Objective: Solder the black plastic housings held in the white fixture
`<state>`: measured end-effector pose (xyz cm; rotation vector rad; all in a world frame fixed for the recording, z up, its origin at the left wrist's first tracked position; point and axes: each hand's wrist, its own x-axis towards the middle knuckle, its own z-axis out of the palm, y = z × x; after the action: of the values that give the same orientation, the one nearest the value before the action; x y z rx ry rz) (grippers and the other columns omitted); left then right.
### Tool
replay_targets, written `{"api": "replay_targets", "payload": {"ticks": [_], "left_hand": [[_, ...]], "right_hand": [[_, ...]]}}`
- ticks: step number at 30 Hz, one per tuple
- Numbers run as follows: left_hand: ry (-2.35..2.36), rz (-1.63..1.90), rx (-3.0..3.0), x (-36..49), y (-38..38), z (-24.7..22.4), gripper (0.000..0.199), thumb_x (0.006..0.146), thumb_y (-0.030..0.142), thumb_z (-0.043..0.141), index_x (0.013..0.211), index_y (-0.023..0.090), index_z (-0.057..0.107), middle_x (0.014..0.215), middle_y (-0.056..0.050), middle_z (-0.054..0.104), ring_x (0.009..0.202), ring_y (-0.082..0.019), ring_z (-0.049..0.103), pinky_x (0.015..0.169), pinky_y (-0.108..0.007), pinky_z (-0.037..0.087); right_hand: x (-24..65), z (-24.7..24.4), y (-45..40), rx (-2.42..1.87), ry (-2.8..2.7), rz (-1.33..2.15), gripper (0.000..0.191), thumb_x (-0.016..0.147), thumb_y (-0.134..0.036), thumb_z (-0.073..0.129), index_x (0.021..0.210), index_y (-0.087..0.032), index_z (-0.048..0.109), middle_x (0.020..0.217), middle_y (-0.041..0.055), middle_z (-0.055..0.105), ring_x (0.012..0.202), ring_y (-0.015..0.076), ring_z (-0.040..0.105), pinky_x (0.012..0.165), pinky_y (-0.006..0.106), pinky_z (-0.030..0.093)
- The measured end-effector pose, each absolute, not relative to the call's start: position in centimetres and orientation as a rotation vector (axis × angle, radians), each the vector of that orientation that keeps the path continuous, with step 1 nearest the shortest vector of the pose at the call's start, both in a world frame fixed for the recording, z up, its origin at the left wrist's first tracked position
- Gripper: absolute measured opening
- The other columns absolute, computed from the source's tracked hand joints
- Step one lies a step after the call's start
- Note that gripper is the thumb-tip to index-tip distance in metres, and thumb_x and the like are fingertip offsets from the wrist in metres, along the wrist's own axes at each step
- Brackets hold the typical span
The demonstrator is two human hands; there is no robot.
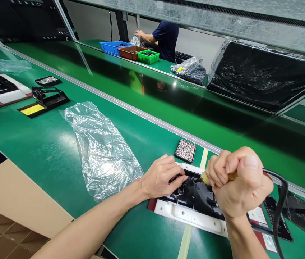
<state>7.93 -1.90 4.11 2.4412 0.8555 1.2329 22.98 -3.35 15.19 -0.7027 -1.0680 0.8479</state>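
A black plastic part (195,196) lies in a white fixture (187,214) at the lower right of centre. My left hand (164,176) rests on the part's upper left end, its thumb and fingers bent together; what lies between them is too small to name. My right hand (238,180) is wrapped round a screwdriver with a yellowish collar (205,178) and a black cable. The tool's tip points left onto the black part, close to my left fingertips. Just behind the fixture sits a small black tray of tiny metal pieces (185,150).
A clear plastic bag (104,151) lies left of my left hand. Farther left are a black stand (51,99) and another small tray (48,80). Across the green belt (152,93), a person in dark blue (167,39) works near blue, brown and green bins (148,57). A black cable (281,201) hangs right.
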Motion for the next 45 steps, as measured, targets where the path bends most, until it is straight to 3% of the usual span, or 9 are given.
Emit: {"api": "replay_targets", "payload": {"ticks": [45], "left_hand": [[0.841,1.248,2.424,7.95,-1.81,3.97,0.015,0.102,0.022,0.061,0.088,0.015,0.062,0.074,0.000,0.062,0.070,-0.018,0.046,0.069,-0.036,0.031]], "right_hand": [[22.94,15.15,-3.33,-0.697,-1.060,0.853,0.039,0.094,-0.030,0.062,0.062,-0.018,0.044,0.045,-0.0061,0.032,0.035,0.0060,0.028,0.033,0.016,0.022]]}}
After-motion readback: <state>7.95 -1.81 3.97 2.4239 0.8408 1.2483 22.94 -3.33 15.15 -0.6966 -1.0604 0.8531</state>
